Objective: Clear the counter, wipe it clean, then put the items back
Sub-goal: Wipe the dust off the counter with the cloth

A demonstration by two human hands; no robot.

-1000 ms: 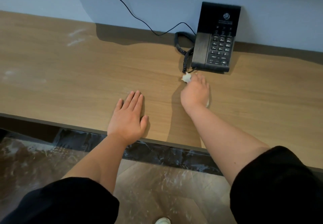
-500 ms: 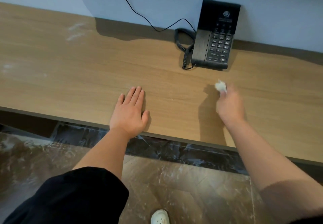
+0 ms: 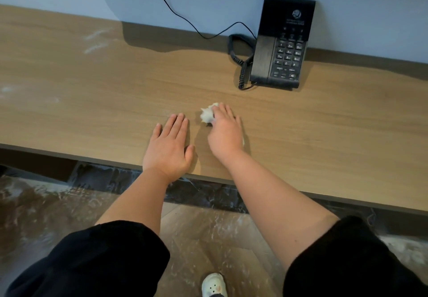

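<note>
Both hands on counter (image 3: 92,102): R grip (image 3: 225,132) clenched on tissue wad (image 3: 207,115), L (image 3: 170,148) flat, released.

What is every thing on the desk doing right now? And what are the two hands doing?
Phone: upright by the wall, handset resting on it, cord plugged in.
Tissue wad: crumpled, pressed on the counter under the right hand.
Right hand: holding the wad.
Left hand: flat, open, palm down.
Counter: white smears at the left.

The right hand (image 3: 225,132) presses what looks like a crumpled tissue (image 3: 207,115) onto the counter (image 3: 92,102); the left hand (image 3: 169,146) lies flat beside it.
</note>
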